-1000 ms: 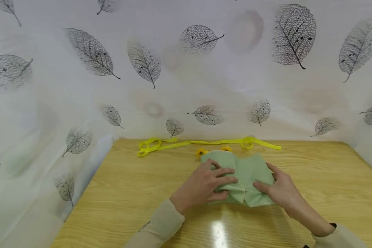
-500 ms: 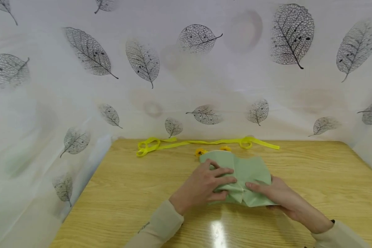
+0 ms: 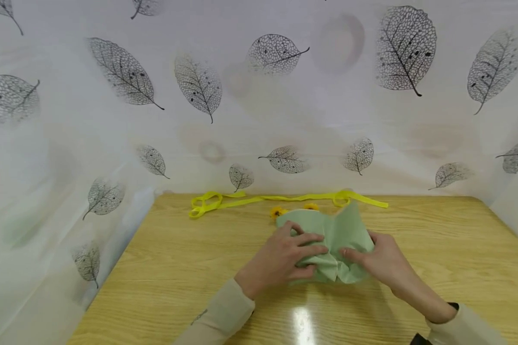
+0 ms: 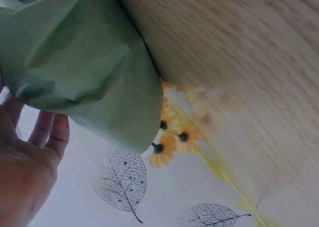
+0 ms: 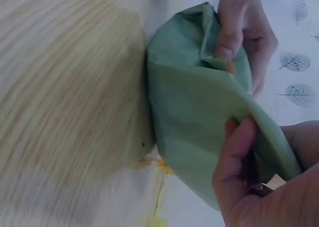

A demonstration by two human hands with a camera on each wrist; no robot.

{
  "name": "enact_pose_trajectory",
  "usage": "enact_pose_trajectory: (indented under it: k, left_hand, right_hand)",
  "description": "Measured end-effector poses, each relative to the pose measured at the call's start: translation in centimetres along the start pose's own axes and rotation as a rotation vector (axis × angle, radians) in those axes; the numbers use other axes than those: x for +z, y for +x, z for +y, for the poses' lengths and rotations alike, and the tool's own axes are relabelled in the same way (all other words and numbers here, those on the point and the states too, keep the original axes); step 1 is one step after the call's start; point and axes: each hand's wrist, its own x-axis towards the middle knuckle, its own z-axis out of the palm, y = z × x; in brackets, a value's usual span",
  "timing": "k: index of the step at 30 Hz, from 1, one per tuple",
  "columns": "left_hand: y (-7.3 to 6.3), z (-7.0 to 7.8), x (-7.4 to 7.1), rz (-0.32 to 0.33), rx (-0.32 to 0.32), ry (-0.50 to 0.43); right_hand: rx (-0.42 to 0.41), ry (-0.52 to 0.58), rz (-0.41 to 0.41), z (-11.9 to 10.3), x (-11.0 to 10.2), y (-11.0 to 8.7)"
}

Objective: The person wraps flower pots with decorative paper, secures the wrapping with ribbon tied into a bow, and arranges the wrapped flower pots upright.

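Observation:
A sheet of light green wrapping paper (image 3: 349, 227), creased and folded, lies around yellow flowers (image 3: 277, 212) whose dark-centred heads poke out at the far side; their stems are hidden. My left hand (image 3: 285, 258) holds the near part of the bundle, fingers bent over the paper. In the right wrist view, the left thumb presses a fold near a small orange strip. My right hand (image 3: 388, 263) pinches the right edge of the paper (image 5: 194, 112), thumb on top and fingers behind. The left wrist view shows the flowers (image 4: 183, 137) beyond the paper's rim.
A yellow ribbon (image 3: 280, 198) with loops stretches along the back of the wooden table (image 3: 190, 254). Behind the table hangs a white cloth (image 3: 241, 124) printed with dark leaves, which also covers the left side.
My right hand shifts its grip on the paper's right edge, then draws that side inward and up, so the corner stands higher. My left hand stays almost still on the bundle.

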Motion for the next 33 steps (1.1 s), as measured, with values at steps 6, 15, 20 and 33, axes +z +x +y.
enact_pose_trajectory:
  k: [6,15,20,33]
  left_hand:
    - [0.0,0.1,-0.2,-0.016,0.009,0.012]
    - [0.2,0.3,-0.4,-0.019,0.015,0.015]
    - [0.1,0.3,-0.3,-0.030,0.016,0.043]
    - [0.1,0.2,-0.5,-0.025,0.002,-0.010]
  right_hand:
    - [0.039,0.130,-0.016,-0.7,-0.1,0.4]
    - [0.010,0.096,-0.055,-0.4,-0.3,1.4]
    - [0.057,0.145,-0.134,0.6,-0.9,2.0]
    - [-0.105,0.201,-0.032,-3.1,1.7,1.1]
